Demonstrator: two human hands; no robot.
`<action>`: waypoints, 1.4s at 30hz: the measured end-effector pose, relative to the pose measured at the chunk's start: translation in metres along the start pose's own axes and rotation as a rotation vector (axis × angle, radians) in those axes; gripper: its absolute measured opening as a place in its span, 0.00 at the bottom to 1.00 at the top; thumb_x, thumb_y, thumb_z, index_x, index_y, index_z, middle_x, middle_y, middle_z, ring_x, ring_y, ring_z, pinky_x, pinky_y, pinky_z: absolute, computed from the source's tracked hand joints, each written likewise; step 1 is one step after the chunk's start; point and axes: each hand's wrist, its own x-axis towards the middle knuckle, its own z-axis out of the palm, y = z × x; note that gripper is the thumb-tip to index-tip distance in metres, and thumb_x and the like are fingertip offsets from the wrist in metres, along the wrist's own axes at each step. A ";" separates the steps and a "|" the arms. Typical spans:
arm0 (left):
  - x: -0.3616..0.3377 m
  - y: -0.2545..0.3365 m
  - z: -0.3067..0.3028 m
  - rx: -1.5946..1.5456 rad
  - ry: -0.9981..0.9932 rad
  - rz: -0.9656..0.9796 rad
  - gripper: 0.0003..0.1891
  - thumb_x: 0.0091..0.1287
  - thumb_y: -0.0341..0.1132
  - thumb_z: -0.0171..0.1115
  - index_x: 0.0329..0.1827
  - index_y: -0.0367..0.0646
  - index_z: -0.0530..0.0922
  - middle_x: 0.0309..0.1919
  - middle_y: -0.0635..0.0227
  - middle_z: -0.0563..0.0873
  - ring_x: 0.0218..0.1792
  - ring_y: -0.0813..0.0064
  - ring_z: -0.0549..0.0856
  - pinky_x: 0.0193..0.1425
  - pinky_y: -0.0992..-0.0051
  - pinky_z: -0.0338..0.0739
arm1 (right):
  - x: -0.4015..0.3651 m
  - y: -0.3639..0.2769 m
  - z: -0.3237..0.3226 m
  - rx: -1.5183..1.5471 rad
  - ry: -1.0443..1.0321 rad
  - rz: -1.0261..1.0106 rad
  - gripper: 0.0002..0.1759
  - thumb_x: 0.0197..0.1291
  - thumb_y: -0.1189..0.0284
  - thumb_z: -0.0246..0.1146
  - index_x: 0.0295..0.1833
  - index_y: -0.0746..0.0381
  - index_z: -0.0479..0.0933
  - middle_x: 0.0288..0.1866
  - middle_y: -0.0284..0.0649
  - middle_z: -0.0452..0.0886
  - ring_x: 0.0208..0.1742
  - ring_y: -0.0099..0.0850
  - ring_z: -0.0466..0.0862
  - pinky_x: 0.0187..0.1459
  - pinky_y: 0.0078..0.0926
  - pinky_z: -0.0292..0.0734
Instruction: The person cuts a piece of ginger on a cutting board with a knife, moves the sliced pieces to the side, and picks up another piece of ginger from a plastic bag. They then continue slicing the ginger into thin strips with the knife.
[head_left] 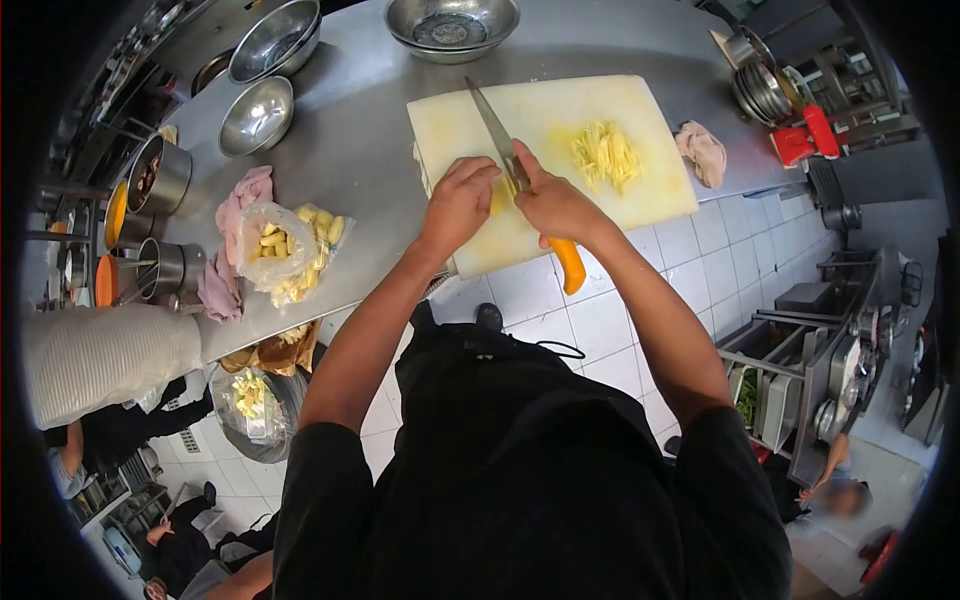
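Note:
My right hand [555, 205] grips a kitchen knife [492, 118] with a yellow-orange handle, its blade pointing away over the white cutting board [470, 255]. Curled beside the blade, my left hand [462, 205] has its fingertips down at a yellow food piece [498, 196], mostly hidden by the hand and knife. To the right on the board lies a pile of thin yellow strips [606, 155]. An open clear plastic bag [275, 235] of peeled yellow pieces [320, 230] sits on the steel counter to the left.
Metal bowls [257, 117] stand at the back left, another bowl [452, 45] behind the board. Cloths [702, 153] lie at both sides. Pots [160, 175] line the left edge. Below the counter is a lined bin [255, 425] with scraps. Other people are at lower left and right.

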 end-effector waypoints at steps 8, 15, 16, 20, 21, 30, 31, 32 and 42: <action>-0.009 0.014 -0.026 -0.026 -0.109 0.026 0.13 0.64 0.19 0.66 0.51 0.37 0.87 0.52 0.61 0.87 0.53 0.58 0.85 0.57 0.64 0.83 | -0.021 -0.001 0.013 -0.091 -0.006 0.010 0.45 0.69 0.73 0.50 0.89 0.56 0.42 0.36 0.56 0.87 0.21 0.40 0.85 0.39 0.39 0.87; -0.011 0.014 -0.008 0.008 -0.118 -0.025 0.12 0.65 0.19 0.66 0.50 0.36 0.88 0.49 0.61 0.85 0.53 0.58 0.84 0.58 0.63 0.82 | -0.012 0.012 0.025 -0.185 0.048 -0.052 0.45 0.70 0.73 0.50 0.89 0.58 0.42 0.31 0.57 0.87 0.23 0.45 0.87 0.41 0.42 0.87; -0.012 0.014 -0.007 0.011 -0.109 -0.024 0.12 0.65 0.19 0.66 0.50 0.36 0.88 0.49 0.61 0.85 0.54 0.58 0.83 0.58 0.63 0.82 | -0.006 0.021 0.030 -0.193 0.076 -0.087 0.45 0.70 0.73 0.51 0.89 0.58 0.41 0.31 0.57 0.87 0.23 0.45 0.87 0.41 0.43 0.88; -0.012 0.014 -0.007 0.022 -0.110 -0.021 0.10 0.67 0.22 0.64 0.48 0.35 0.88 0.49 0.62 0.85 0.53 0.59 0.83 0.60 0.63 0.81 | 0.001 0.017 0.030 -0.113 0.067 -0.082 0.45 0.70 0.74 0.51 0.89 0.57 0.40 0.31 0.57 0.87 0.23 0.46 0.87 0.41 0.43 0.87; -0.012 0.014 -0.007 0.022 -0.111 -0.030 0.10 0.67 0.22 0.64 0.48 0.35 0.88 0.49 0.62 0.85 0.53 0.59 0.83 0.60 0.63 0.81 | -0.002 0.011 0.026 -0.064 0.039 -0.046 0.45 0.70 0.74 0.51 0.89 0.56 0.39 0.32 0.57 0.87 0.23 0.46 0.87 0.41 0.44 0.87; 0.010 0.008 0.002 -0.012 0.023 -0.268 0.07 0.68 0.29 0.66 0.44 0.38 0.90 0.45 0.60 0.85 0.52 0.56 0.82 0.59 0.61 0.80 | -0.002 0.014 0.027 -0.113 0.063 -0.060 0.45 0.69 0.74 0.50 0.89 0.56 0.41 0.32 0.57 0.87 0.23 0.46 0.86 0.42 0.45 0.86; 0.014 0.009 0.001 -0.001 0.002 -0.262 0.07 0.68 0.29 0.67 0.43 0.39 0.91 0.44 0.60 0.85 0.51 0.56 0.82 0.59 0.61 0.80 | -0.001 0.015 0.028 -0.119 0.066 -0.057 0.45 0.69 0.74 0.51 0.89 0.56 0.41 0.32 0.57 0.87 0.23 0.47 0.86 0.43 0.45 0.86; 0.017 0.007 0.002 0.015 -0.044 -0.280 0.07 0.68 0.31 0.67 0.43 0.40 0.91 0.44 0.60 0.85 0.52 0.56 0.82 0.60 0.61 0.80 | 0.001 0.016 0.028 -0.127 0.069 -0.057 0.45 0.68 0.75 0.51 0.89 0.56 0.42 0.32 0.57 0.87 0.23 0.47 0.86 0.43 0.45 0.86; 0.024 -0.001 0.002 0.067 -0.261 -0.295 0.09 0.69 0.33 0.67 0.45 0.42 0.92 0.46 0.62 0.86 0.53 0.58 0.83 0.62 0.62 0.79 | -0.004 0.012 0.017 -0.056 0.014 -0.053 0.45 0.70 0.73 0.50 0.89 0.56 0.40 0.36 0.58 0.89 0.22 0.42 0.87 0.43 0.42 0.87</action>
